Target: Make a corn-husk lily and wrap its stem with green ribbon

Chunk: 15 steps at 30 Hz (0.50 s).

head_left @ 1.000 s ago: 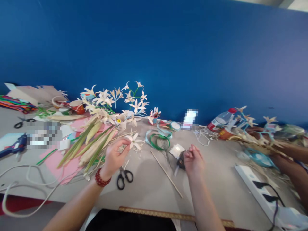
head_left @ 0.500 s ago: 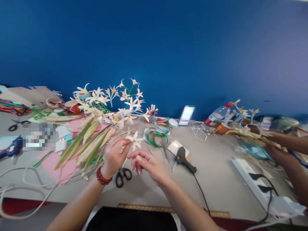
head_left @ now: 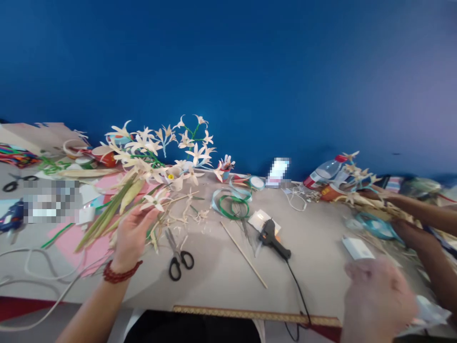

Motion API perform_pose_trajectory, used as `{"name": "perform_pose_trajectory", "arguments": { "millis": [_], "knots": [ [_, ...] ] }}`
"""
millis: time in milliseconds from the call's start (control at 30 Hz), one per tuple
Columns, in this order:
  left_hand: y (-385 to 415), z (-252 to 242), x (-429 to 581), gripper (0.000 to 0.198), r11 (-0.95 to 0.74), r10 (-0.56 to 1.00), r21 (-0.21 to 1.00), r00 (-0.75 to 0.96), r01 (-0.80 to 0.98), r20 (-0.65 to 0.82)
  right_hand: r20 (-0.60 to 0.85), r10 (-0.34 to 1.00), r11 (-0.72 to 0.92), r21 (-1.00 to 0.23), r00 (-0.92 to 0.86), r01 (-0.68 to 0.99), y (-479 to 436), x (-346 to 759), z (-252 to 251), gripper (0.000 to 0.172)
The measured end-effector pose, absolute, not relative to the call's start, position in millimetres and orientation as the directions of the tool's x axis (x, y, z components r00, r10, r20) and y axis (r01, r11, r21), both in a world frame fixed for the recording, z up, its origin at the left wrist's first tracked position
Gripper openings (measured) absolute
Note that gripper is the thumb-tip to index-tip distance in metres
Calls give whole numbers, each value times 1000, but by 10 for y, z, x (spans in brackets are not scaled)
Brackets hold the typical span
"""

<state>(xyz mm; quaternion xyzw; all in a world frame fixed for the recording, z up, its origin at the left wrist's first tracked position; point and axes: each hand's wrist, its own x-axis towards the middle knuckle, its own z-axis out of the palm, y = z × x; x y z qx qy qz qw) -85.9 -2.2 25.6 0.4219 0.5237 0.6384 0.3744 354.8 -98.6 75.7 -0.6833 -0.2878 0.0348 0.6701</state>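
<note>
My left hand, with a red bead bracelet at the wrist, pinches a small cream flower that looks made of dried corn husk. The flower is held up over the husk pile. My right hand is blurred at the lower right, in front of a white power strip, its fingers smeared. Black-handled scissors lie partly open in front of me. A thin wooden stick rests between them and a black glue gun. Scraps of husk are scattered behind the scissors.
Finished husk flowers on wire stems stand along the back left. Husk leaves lie on pink paper. Green ribbon, a plastic bottle and a phone are farther back. A co-worker's arms reach in from the right.
My left hand has moved left with the flower. My right hand has swung from the middle to the far lower right. The wooden stick and husk scraps are now uncovered.
</note>
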Motion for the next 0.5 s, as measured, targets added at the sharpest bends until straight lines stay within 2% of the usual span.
{"name": "perform_pose_trajectory", "arguments": {
  "millis": [67, 133, 200, 267, 367, 500],
  "knots": [
    [-51, 251, -851, 20, -188, 934, 973, -332, -136, 133, 376, 511, -188, -829, 773, 527, -1051, 3538, 546, 37],
    [-101, 253, -771, 19, -159, 967, 975, -222, -156, 122, 339, 682, -260, -716, 648, 648, -1027, 3366, 358, 39],
    [-169, 271, -635, 19, -101, 994, 987, -64, -129, 94, 287, 846, -151, -679, 449, 719, -926, 3083, 238, 40],
    [-242, 316, -481, 19, -77, 991, 994, 107, -74, 85, 303, 919, 22, -678, 252, 735, -784, 2776, 198, 39],
    [-317, 407, -326, 18, -148, 955, 988, 257, -32, 151, 317, 947, 180, -646, 45, 742, -588, 2468, 257, 29],
    [-300, 431, -346, 19, -98, 954, 985, 267, -143, 134, 426, 904, 279, -568, -13, 774, -463, 2468, 442, 39]
  ]
}}
